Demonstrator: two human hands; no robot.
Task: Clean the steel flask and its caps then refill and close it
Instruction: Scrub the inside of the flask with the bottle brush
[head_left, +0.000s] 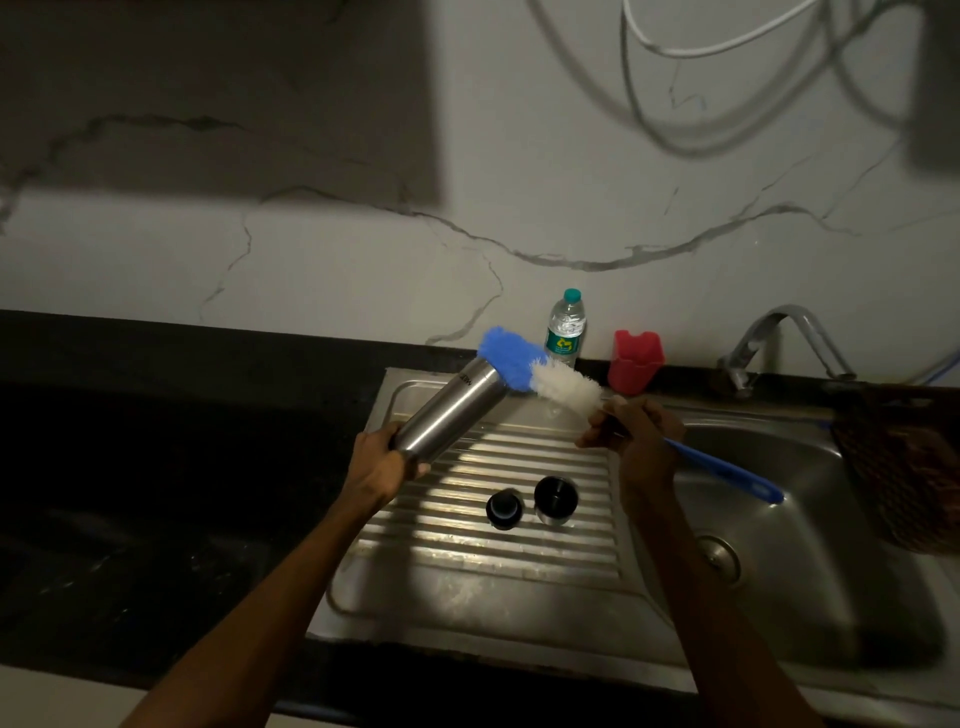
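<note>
Flask (448, 410) of brushed steel was held tilted above the ribbed draining board (467, 525), its base low at eight o'clock and its open mouth pointing up toward two o'clock. The left hand (382, 462) had its fingers curled round the base, the forearm reaching up from the lower left. The right hand (631, 428) pinched the bottle brush (524, 371) just below the bristles, with the blue plastic handle running out past the wrist toward four o'clock over the sink basin (810, 545). The brush head was fluffy, blue at the tip and white nearer the hand, and its blue part lay against the flask's mouth. The flask was a smooth, plain cylinder with small dark lettering near the top.

Two round caps stood on the ridges at six o'clock from the flask: a smaller black cap (503, 508) and, just beside it, a steel cap (556, 499) with a dark hollow.
</note>
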